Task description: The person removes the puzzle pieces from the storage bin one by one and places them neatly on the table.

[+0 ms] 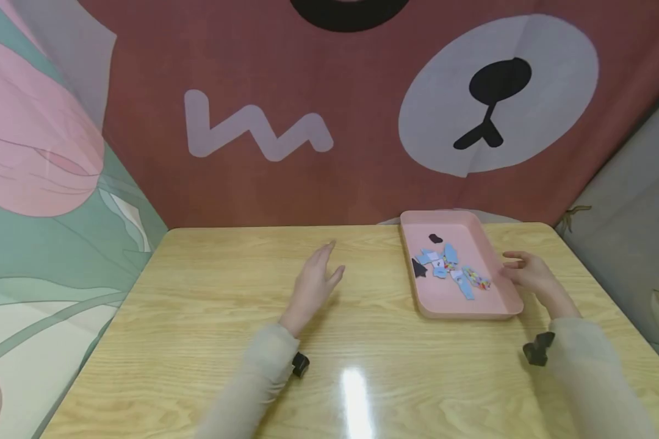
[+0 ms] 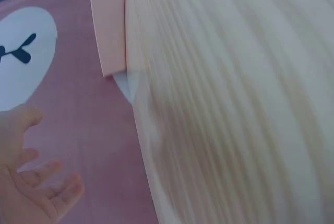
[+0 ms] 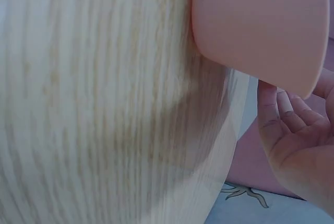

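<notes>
A pink tray stands on the right half of the table, holding several small cut pieces. Among them are light blue pieces, a multicoloured dotted piece, a black star-like piece and a small black blob-shaped piece. My right hand is right at the tray's right-hand rim, thumb near the rim and fingers loosely bent beside the outer wall. In the right wrist view the tray's corner hides its fingertips. Over the middle of the table, my left hand hangs with fingers extended, holding nothing.
The wood-grain table ends at a red-brown cloth backdrop with a printed face. Patterned cloth hangs at the left and right. Light glares on the table near the front.
</notes>
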The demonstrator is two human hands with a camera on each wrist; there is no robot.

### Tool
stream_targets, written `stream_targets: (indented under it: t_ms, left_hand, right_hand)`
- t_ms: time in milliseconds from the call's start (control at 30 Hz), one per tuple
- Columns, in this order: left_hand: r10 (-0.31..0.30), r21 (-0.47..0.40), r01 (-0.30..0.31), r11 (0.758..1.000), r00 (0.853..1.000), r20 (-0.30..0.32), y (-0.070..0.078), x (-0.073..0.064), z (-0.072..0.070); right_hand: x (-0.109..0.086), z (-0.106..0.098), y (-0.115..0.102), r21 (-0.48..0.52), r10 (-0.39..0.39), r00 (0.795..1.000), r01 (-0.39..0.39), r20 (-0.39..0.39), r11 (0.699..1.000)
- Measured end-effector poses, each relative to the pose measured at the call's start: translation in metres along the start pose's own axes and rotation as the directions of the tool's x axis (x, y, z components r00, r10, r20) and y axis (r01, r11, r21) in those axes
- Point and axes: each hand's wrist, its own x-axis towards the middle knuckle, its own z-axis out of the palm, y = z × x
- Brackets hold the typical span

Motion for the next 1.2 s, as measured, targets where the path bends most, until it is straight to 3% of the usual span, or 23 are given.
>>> stream_targets:
  t_ms: [300, 667, 867, 1000, 1200]
  left_hand:
    - [-0.04, -0.201, 0.06, 0.978, 0.994, 0.101, 0.03, 0.009, 0.027]
    - [-0.087, -0.404, 0.165, 0.9, 0.975, 0.204, 0.057, 0.019, 0.053]
    - [-0.076, -0.443, 0.184, 0.877, 0.965, 0.252, 0.067, 0.023, 0.064]
    - [-0.057, -0.447, 0.186, 0.875, 0.957, 0.286, 0.074, 0.025, 0.071]
    - [-0.051, -0.4, 0.175, 0.9, 0.952, 0.303, 0.081, 0.028, 0.079]
  right_hand:
    - [0.0, -0.001, 0.001, 0.083, 0.042, 0.998, -0.046, 0.049, 0.995]
    - [-0.002, 0.002, -0.004, 0.092, 0.04, 0.998, -0.045, 0.058, 0.995]
    - [-0.001, 0.008, -0.012, 0.108, 0.044, 0.996, -0.052, 0.074, 0.993]
    - [-0.001, 0.015, -0.019, 0.126, 0.04, 0.997, -0.048, 0.068, 0.991]
    - [-0.001, 0.024, -0.028, 0.182, 0.014, 0.996, -0.031, 0.093, 0.983]
